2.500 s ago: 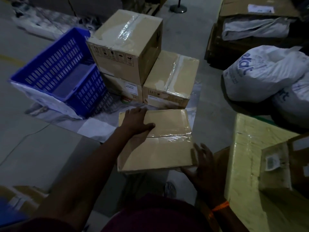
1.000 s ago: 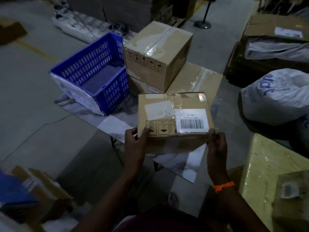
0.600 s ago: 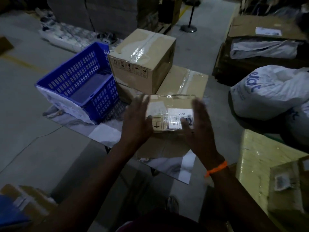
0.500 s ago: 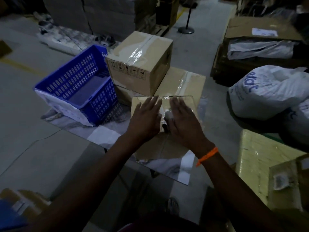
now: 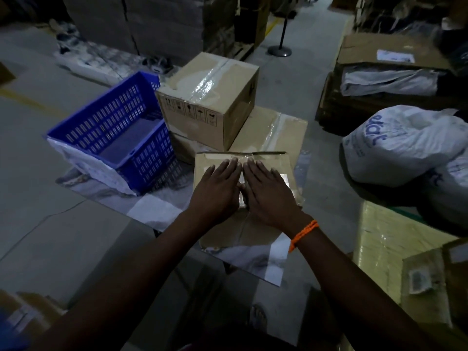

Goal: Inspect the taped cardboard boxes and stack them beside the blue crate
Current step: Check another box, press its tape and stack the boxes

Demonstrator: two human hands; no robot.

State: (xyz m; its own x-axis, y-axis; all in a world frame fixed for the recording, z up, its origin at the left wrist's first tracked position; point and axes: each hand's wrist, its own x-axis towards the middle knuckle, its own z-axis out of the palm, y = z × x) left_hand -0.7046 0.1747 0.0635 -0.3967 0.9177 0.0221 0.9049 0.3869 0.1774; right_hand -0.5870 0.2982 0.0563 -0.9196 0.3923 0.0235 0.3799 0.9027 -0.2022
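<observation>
Left grip (image 5: 215, 191) and right grip (image 5: 268, 191) have come together atop the small box (image 5: 285, 165), off its sides.
Both lie flat and wide, fingers straight, holding nothing, side by side on its taped top (an orange band (image 5: 304, 234) circles the right wrist). That box sits on the glossy tabletop (image 5: 157, 211) just in front of the stacked boxes (image 5: 273, 130), a large box (image 5: 210, 97) topmost, with the blue crate (image 5: 152, 168) just left of the stack.

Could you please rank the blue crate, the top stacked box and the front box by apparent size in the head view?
1. blue crate
2. top stacked box and front box: look alike; the latter is nearer and partly covered, so unranked.
</observation>
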